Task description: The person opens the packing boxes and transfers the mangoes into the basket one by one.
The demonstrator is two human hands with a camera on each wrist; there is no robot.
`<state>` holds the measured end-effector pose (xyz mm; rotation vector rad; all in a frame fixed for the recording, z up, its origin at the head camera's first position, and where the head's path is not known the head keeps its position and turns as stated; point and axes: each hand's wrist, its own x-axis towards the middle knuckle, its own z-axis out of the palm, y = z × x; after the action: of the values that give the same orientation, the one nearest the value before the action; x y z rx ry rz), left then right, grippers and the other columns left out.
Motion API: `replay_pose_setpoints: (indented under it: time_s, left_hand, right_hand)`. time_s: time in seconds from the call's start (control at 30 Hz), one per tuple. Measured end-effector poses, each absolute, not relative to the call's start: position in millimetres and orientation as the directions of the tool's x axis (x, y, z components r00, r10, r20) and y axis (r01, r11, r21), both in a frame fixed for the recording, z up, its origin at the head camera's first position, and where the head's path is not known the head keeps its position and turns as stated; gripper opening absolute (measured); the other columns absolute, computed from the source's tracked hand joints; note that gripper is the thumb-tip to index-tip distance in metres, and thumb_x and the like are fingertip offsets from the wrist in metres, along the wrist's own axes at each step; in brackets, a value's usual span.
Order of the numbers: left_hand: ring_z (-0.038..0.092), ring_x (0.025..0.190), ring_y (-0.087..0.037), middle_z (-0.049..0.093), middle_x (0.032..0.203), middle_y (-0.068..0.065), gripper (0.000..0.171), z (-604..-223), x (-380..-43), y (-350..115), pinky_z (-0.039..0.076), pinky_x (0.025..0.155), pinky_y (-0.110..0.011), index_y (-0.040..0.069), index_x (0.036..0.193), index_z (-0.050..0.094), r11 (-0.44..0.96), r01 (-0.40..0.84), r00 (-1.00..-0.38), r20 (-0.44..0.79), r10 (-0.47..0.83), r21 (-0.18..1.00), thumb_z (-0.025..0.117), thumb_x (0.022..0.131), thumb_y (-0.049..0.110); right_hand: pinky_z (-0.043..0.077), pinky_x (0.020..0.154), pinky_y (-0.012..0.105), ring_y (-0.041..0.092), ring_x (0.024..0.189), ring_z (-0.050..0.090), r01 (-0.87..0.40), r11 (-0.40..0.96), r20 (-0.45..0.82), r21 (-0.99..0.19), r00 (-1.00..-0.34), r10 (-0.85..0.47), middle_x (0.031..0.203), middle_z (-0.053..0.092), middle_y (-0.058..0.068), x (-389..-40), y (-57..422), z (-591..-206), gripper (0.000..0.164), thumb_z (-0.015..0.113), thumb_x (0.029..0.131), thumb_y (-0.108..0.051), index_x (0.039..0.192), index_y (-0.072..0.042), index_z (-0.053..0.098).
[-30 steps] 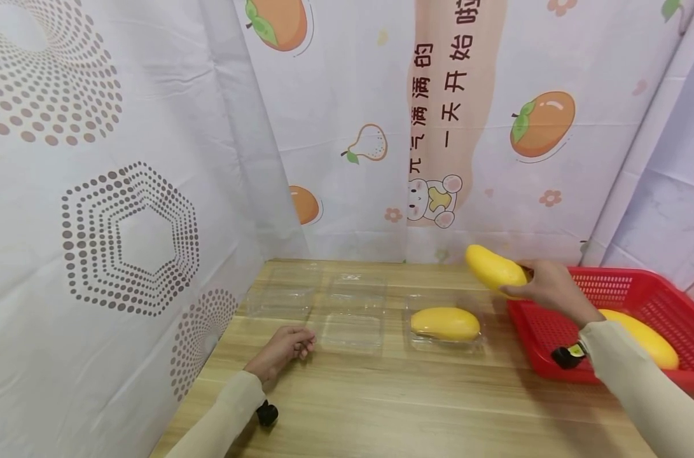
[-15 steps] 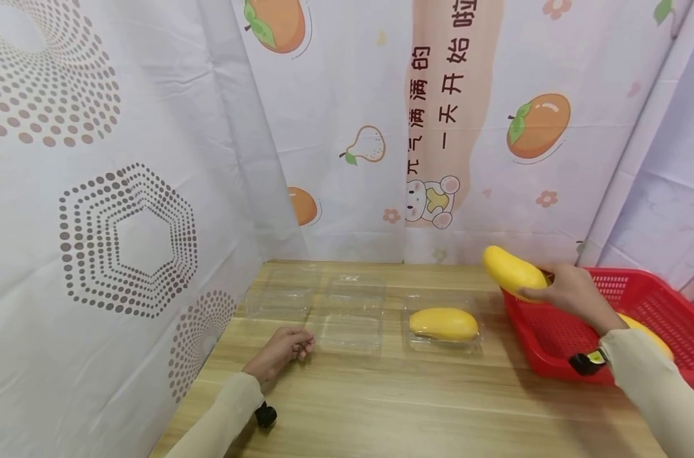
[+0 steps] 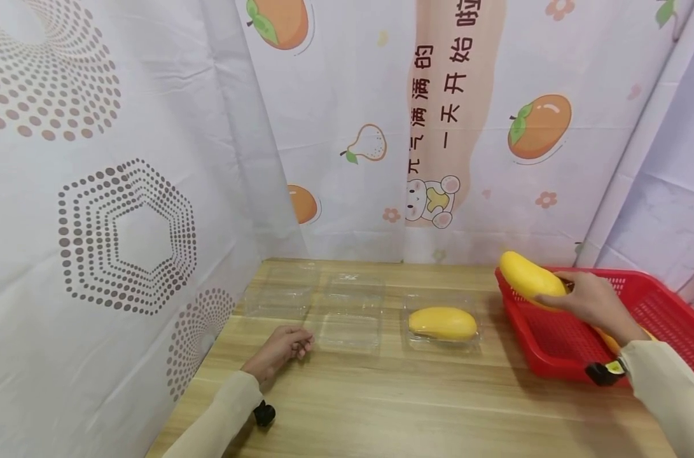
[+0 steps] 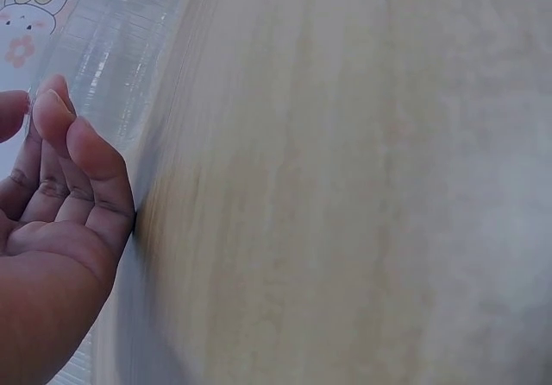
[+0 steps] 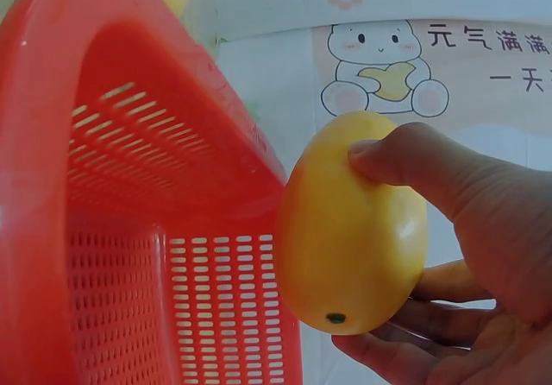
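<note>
In the head view, the right hand [image 3: 595,302] grasps a yellow mango [image 3: 531,278]. One second ago this mango was above the desk [image 3: 381,394], left of the red basket [image 3: 524,346]; now it has moved rightward and appears at the basket's back left corner. The mango in the basket [image 3: 608,341] is now more covered by the arm. Another mango [image 3: 443,324] lies, as before, in a clear box [image 3: 412,302]. The left hand [image 3: 284,348] stays near the desk's left edge, beside the clear containers [image 3: 349,331].

In the left wrist view, the left hand is relaxed, with fingers loosely bent and holding nothing.

In the right wrist view, thumb and fingers hold the mango just beside the basket wall; whether they touch, I cannot tell.
</note>
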<state>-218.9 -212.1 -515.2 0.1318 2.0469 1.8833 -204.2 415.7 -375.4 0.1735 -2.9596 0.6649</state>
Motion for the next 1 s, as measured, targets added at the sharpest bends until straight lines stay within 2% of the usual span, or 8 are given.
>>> replay_pose_setpoints:
  time_s: [0.27, 0.53, 1.0]
  left_hand:
    - [0.057, 0.074, -0.012, 0.066, 0.088, -0.009, 0.031, -517.1, -219.2, -211.5, 0.05, 0.065, -0.023, -0.014, 0.11, 0.064, 0.12, -0.161, -0.935, -0.19, 0.301, 0.98, 0.057, 0.106, 0.016]
    - [0.057, 0.074, -0.012, 0.066, 0.089, -0.009, 0.031, -516.9, -219.2, -210.7, 0.05, 0.065, -0.023, -0.014, 0.11, 0.065, 0.122, -0.152, -0.936, -0.182, 0.301, 0.981, 0.058, 0.106, 0.016]
    - [0.055, 0.073, -0.013, 0.066, 0.089, -0.01, 0.031, -518.0, -216.8, -211.1, 0.05, 0.065, -0.025, -0.013, 0.11, 0.065, 0.12, -0.154, -0.94, -0.183, 0.287, 0.981, 0.057, 0.106, 0.017]
  right_hand:
    - [0.045, 0.062, 0.034, 0.029, 0.082, 0.053, -0.126, 0.913, 0.132, -0.389, -0.988, -0.08, 0.091, 0.065, 0.01, -198.0, 428.8, -379.5, 0.084, 0.081, 0.086, -0.05, 0.134, 0.014, 0.056]
    - [0.04, 0.059, 0.033, 0.026, 0.077, 0.05, -0.098, 0.911, 0.126, -0.4, -0.991, -0.051, 0.079, 0.058, 0.004, -191.4, 442.1, -386.3, 0.084, 0.08, 0.086, -0.051, 0.134, 0.013, 0.056]
    - [0.041, 0.058, 0.033, 0.028, 0.077, 0.053, -0.05, 0.917, 0.102, -0.396, -0.995, -0.01, 0.08, 0.061, 0.006, -181.2, 468.6, -400.2, 0.086, 0.078, 0.088, -0.053, 0.13, 0.019, 0.055]
